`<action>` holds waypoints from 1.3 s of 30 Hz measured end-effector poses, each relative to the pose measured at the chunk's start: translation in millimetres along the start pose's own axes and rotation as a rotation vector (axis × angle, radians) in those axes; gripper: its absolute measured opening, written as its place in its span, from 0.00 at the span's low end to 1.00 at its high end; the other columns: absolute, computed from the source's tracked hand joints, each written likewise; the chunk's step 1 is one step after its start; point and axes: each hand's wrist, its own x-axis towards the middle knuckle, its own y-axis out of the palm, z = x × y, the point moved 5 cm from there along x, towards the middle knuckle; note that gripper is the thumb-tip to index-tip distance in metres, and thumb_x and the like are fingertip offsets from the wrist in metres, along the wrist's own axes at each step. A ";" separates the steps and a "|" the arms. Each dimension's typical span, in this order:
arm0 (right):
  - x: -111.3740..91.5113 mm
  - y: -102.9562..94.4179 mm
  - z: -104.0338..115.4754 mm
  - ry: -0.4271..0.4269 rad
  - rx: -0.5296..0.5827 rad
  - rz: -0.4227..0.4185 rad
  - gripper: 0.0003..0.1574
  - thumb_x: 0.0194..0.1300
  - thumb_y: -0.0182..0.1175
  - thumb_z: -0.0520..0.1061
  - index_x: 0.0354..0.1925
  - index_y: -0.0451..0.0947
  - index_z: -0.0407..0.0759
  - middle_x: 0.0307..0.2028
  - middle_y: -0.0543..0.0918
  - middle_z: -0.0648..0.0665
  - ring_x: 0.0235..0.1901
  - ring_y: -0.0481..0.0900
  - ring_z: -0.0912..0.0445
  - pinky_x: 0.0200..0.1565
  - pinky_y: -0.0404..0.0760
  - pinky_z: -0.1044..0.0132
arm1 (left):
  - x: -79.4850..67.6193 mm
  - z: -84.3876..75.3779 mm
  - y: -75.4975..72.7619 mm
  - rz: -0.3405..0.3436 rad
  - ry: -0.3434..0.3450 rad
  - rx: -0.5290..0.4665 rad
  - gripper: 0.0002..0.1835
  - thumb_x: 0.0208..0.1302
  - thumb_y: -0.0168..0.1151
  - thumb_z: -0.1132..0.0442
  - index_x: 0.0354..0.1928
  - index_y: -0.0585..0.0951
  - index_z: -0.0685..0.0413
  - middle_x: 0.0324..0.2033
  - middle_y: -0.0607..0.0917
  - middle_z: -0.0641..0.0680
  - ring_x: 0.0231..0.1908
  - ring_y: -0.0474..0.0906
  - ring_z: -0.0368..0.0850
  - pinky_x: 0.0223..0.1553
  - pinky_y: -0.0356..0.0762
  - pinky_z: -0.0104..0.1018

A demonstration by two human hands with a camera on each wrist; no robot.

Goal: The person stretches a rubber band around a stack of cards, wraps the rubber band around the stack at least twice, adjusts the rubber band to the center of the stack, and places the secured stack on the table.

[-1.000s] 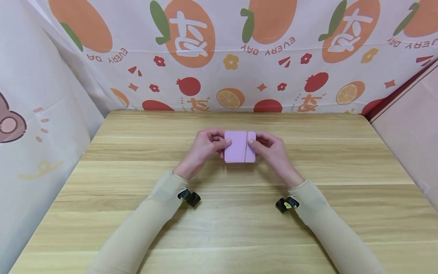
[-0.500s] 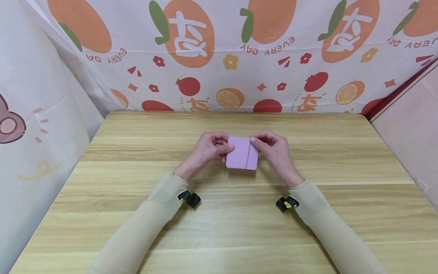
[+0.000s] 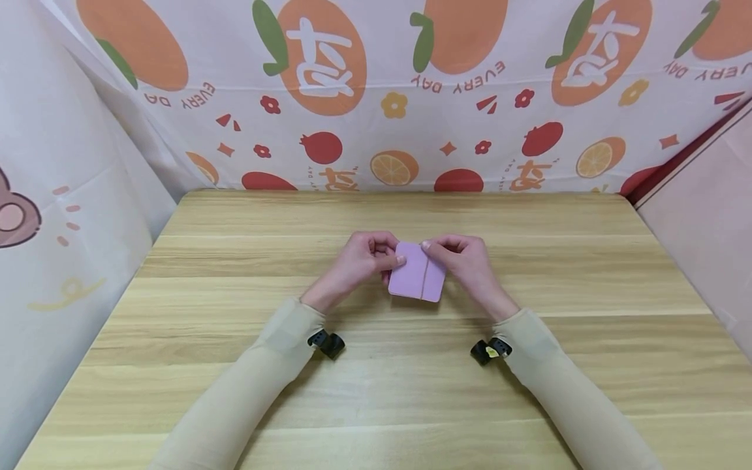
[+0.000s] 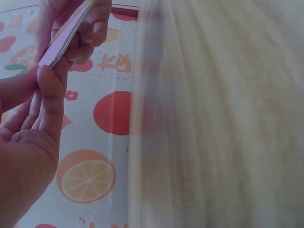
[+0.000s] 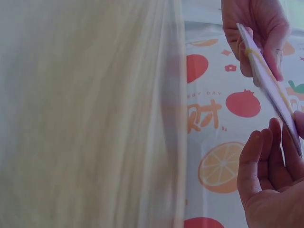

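A thin stack of lilac-pink cards (image 3: pixel 407 274) with rounded corners is held above the wooden table, tilted a little. Around it runs a narrow tan rubber band (image 3: pixel 424 279), right of its middle. My left hand (image 3: pixel 367 260) pinches the stack's left edge, thumb on the front face and fingers behind. At the top edge, by the band's upper end, the thumb and fingers of my right hand (image 3: pixel 463 260) pinch the stack. Seen edge-on in the right wrist view, the band (image 5: pixel 251 51) looks yellowish. Whether the right fingertips have hold of the band itself cannot be told.
The wooden table (image 3: pixel 376 391) ends at a back edge against a fruit-printed cloth (image 3: pixel 470 117). A white cloth (image 3: pixel 76 163) hangs on the left, and a pale pink panel (image 3: pixel 705 215) stands at right. Both wrists wear small black cameras (image 3: pixel 326 344).
Both hands have brought the card stack lower and nearer, and it has tilted clockwise. My right thumb has slid from the front face up to the top edge beside the band.
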 end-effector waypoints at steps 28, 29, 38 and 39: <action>-7.0 17.5 -6.2 0.142 0.047 0.284 0.23 0.64 0.66 0.48 0.53 0.81 0.37 0.45 0.85 0.43 0.42 0.78 0.46 0.46 0.80 0.52 | 3.3 -2.0 -28.3 -0.221 -0.061 -0.111 0.07 0.63 0.64 0.72 0.41 0.78 0.68 0.26 0.82 0.54 0.20 0.75 0.42 0.24 0.78 0.35; -7.4 18.4 -6.4 0.149 0.048 0.295 0.23 0.64 0.66 0.47 0.54 0.81 0.37 0.45 0.85 0.44 0.43 0.78 0.45 0.46 0.80 0.53 | 3.3 -2.4 -28.8 -0.221 -0.060 -0.113 0.07 0.64 0.64 0.72 0.41 0.78 0.68 0.26 0.82 0.54 0.20 0.74 0.42 0.24 0.78 0.35; -7.8 20.1 -10.0 0.177 0.012 0.329 0.23 0.62 0.68 0.47 0.52 0.82 0.35 0.43 0.85 0.42 0.40 0.79 0.46 0.44 0.79 0.57 | 1.9 -6.4 -33.5 -0.235 -0.049 -0.113 0.06 0.64 0.64 0.71 0.40 0.77 0.66 0.26 0.81 0.55 0.20 0.74 0.42 0.25 0.78 0.38; -7.9 20.1 -10.4 0.179 -0.003 0.329 0.22 0.62 0.68 0.47 0.51 0.82 0.36 0.42 0.85 0.43 0.40 0.78 0.48 0.43 0.79 0.57 | 1.6 -6.9 -34.0 -0.240 -0.048 -0.109 0.06 0.65 0.64 0.71 0.40 0.77 0.66 0.26 0.81 0.55 0.20 0.74 0.42 0.26 0.78 0.39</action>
